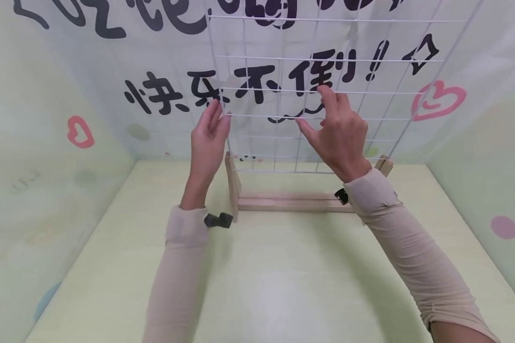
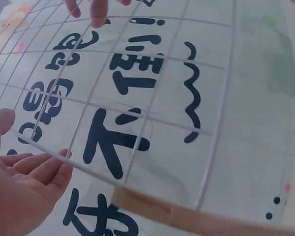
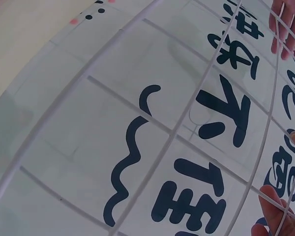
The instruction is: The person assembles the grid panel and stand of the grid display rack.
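Observation:
A white wire grid panel stands upright, its lower corners at the slotted uprights of a wooden stand. My left hand is at the panel's left edge, fingers nearly straight. In the left wrist view, the fingertips of that left hand lie right at the edge wire, the thumb apart from them. My right hand is in front of the middle of the grid, thumb and forefinger spread toward two different cross wires. The right wrist view shows only fingertips beside a wire crossing.
Behind the grid hangs a pale backdrop with black lettering and pink hearts. Light-coloured side walls flank the pale tabletop. Both sleeves carry a dark strap piece near the wrist.

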The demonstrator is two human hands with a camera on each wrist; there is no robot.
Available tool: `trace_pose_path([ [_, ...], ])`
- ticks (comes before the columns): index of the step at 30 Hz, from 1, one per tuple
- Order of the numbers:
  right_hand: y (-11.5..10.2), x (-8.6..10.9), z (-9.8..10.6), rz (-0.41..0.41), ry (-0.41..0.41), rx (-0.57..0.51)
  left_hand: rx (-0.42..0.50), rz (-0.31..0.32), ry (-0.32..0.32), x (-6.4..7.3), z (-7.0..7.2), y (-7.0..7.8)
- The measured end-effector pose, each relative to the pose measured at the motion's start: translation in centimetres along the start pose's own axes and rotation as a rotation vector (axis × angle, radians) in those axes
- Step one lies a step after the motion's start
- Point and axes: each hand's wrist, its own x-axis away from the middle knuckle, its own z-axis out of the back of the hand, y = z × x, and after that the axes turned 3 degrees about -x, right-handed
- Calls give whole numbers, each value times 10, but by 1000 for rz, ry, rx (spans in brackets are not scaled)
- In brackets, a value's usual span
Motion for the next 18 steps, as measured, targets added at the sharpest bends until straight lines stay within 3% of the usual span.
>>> trace_pose_path([
  [3,2,0,0,4,2,7,79,22,3,-15,-10,8],
  [8,4,0,1,22,0,12,83,80,-20,-28,-19,16],
  [14,5,1,0,36,-16,32,233,152,-4,-36,-21,18],
  [18,7,1,1,75,-65,54,295,145,-4,-36,-20,16],
])
